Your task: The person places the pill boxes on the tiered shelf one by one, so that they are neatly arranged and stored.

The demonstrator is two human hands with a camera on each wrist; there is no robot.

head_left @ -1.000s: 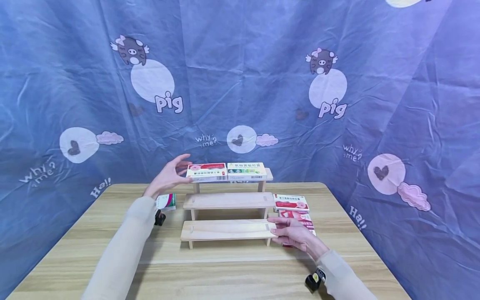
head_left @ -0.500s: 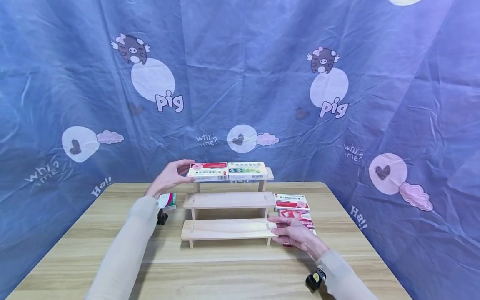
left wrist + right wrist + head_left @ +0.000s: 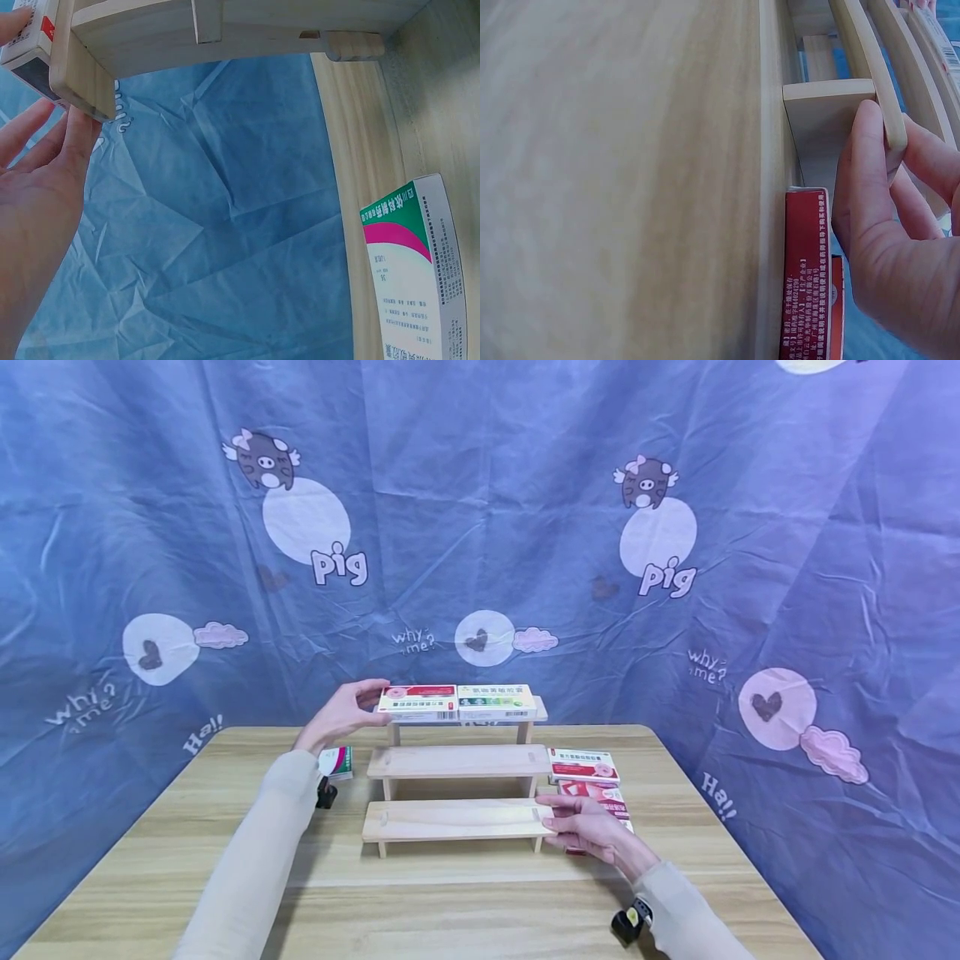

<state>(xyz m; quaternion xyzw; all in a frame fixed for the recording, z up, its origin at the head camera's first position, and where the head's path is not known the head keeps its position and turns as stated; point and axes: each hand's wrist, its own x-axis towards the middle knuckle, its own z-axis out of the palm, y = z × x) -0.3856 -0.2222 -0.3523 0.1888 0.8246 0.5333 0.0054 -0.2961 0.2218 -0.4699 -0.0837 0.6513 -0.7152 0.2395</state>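
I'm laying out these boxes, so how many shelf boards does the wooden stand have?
3 flat pale wooden boards: the top board, under the rectangular white-and-red carton and rectangular white-and-green carton; the middle board; the bottom board, its right end gripped by the right hand.

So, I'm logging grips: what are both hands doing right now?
Left hand: closed, holding the red-and-white box on the top step.
Right hand: closed, holding the bottom step by its right end.

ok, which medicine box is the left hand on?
The red-and-white medicine box on the top shelf. The left hand holds its left end, not the green-patterned box beside it or any on the table.
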